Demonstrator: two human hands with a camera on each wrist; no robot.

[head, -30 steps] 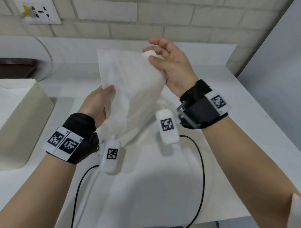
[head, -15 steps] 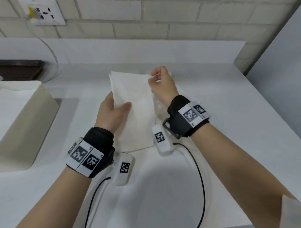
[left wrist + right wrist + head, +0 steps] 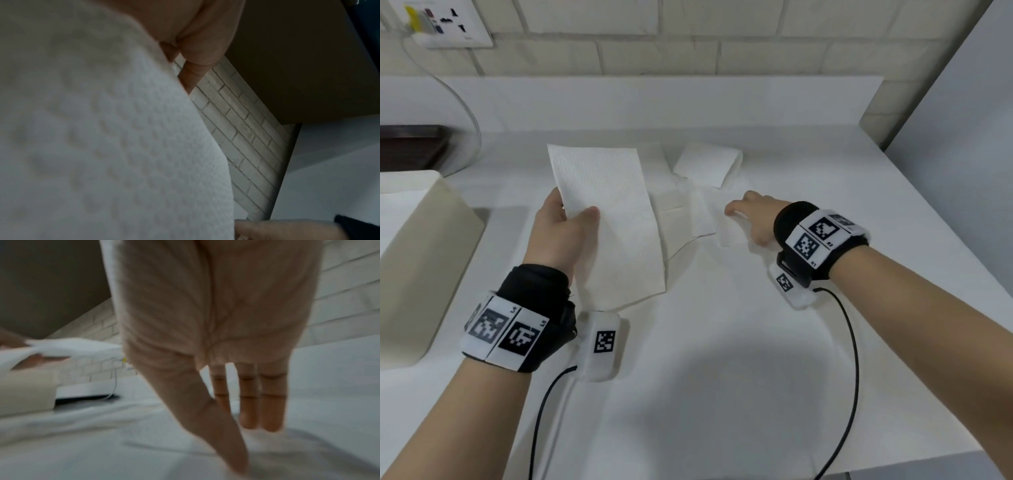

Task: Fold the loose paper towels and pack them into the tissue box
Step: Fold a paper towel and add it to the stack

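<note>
The white tag panels of the black band on the left wrist (image 3: 517,329) carry small codes that read "L4" and "L5". The matching black band with white panels on the right wrist (image 3: 822,236) shows "R1" and "R2". No other lettering is legible.

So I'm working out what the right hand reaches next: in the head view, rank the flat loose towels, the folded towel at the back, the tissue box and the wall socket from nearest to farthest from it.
1. Flat loose towels, just left of the right hand and under its fingers.
2. Folded towel, behind the hand.
3. Tissue box, far left.
4. Wall socket, top left on the wall.
</note>
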